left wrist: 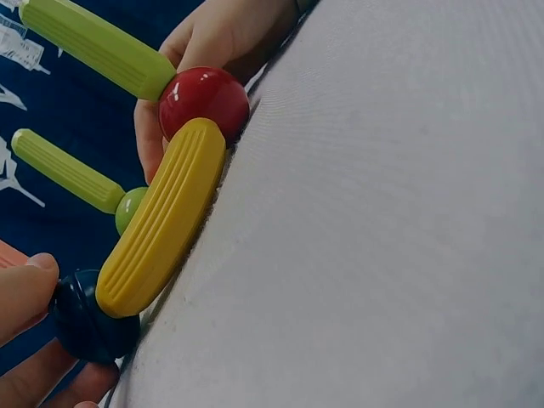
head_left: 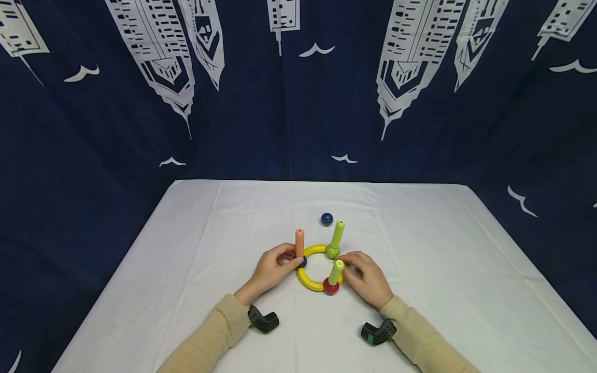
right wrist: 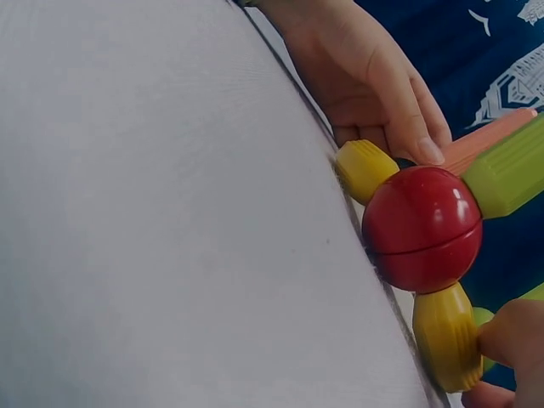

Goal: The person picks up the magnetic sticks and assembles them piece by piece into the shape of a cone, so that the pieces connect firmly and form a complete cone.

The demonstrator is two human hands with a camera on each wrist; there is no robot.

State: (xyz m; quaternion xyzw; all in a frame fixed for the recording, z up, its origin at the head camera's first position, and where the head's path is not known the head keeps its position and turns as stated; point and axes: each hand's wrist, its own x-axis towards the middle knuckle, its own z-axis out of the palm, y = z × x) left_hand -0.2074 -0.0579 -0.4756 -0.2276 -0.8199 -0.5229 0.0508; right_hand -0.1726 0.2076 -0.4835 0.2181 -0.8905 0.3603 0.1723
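A toy ring of yellow curved pieces (head_left: pixel 309 281) lies on the white table (head_left: pixel 420 248), joined by a dark blue ball (head_left: pixel 303 262), a green ball (head_left: pixel 332 252) and a red ball (head_left: pixel 331 287). An orange stick (head_left: pixel 299 242) and two green sticks (head_left: pixel 338 232) (head_left: pixel 336 271) stand up from the balls. My left hand (head_left: pixel 294 260) pinches the dark blue ball (left wrist: pixel 89 327) at the foot of the orange stick. My right hand (head_left: pixel 346 262) pinches the yellow curved piece (right wrist: pixel 446 336) on the ring's right side, between the green and red (right wrist: pixel 422 225) balls.
A loose dark blue ball (head_left: pixel 327 219) sits just behind the ring. A dark blue curtain printed with white buildings (head_left: pixel 163 62) hangs behind and beside the table. Both forearms wear beige sleeves (head_left: pixel 219 331) with black wrist cameras.
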